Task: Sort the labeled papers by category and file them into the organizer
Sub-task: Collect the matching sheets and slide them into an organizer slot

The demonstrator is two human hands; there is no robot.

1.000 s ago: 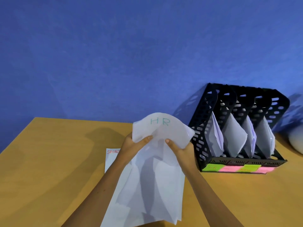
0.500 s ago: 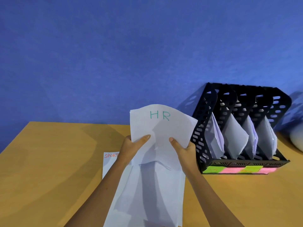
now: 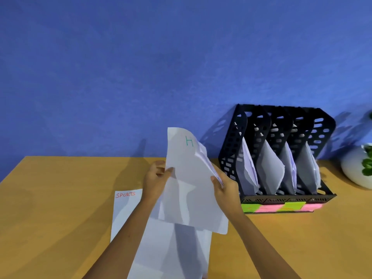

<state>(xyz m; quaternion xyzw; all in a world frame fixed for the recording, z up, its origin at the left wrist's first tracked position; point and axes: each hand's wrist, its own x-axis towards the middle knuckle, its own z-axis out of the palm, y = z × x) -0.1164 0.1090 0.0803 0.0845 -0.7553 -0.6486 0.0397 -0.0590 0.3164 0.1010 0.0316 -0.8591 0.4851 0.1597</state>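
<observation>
I hold a small bundle of white HR papers (image 3: 191,178) lifted off the table, its right edge curling back so only a green "H" shows. My left hand (image 3: 156,178) pinches the bundle's left edge and my right hand (image 3: 225,188) grips its right edge. Under my arms more white papers (image 3: 177,248) lie flat on the table, with a sheet marked SPORTS (image 3: 125,208) in red at their left. The black organizer (image 3: 231,150) stands to the right against the wall, papers in its slots, green and pink sticky labels (image 3: 279,207) along its front.
The wooden table (image 3: 50,208) ends at a blue wall behind. A white plant pot (image 3: 354,168) with green leaves sits at the far right beside the organizer.
The HR bundle has risen off the stack and turned toward the organizer; its right side has folded back, hiding the "R".
</observation>
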